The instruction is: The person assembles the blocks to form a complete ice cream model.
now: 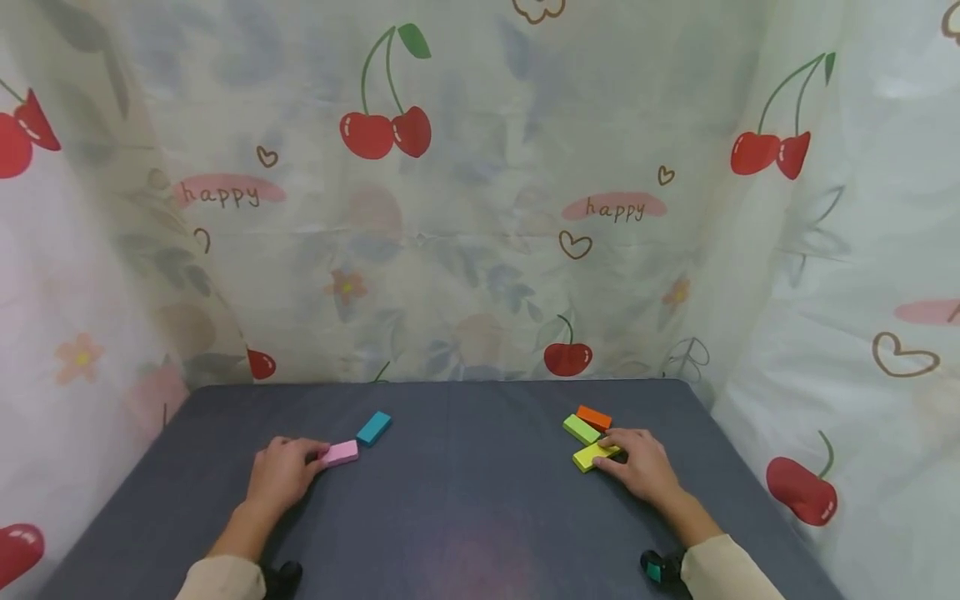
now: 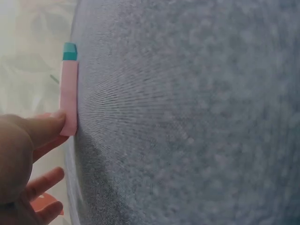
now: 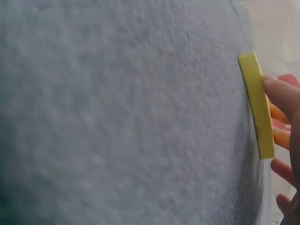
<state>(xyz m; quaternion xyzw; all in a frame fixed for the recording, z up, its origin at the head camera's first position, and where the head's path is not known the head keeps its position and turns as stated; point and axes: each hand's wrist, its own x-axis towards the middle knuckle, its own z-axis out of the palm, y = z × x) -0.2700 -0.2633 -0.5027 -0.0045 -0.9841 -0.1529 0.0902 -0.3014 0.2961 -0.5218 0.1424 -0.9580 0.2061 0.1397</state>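
Note:
At the left of the table, my left hand (image 1: 281,475) pinches the near end of a pink block (image 1: 342,452) between thumb and fingers. Just beyond the pink block lies a blue block (image 1: 373,428). The left wrist view shows the thumb on the pink block (image 2: 69,96), with the other fingers loosely spread below. Over on the right, my right hand (image 1: 641,467) holds a yellow block (image 1: 588,457) by thumb and fingers. A lime-green block (image 1: 581,429) and an orange block (image 1: 594,417) lie close together behind it. In the right wrist view the yellow block (image 3: 257,105) appears long and flat.
A dark grey cloth covers the table (image 1: 465,492). White curtains (image 1: 465,192) printed with cherries and hearts stand behind the table and along both sides. Black bands (image 1: 663,568) sit at the wrists.

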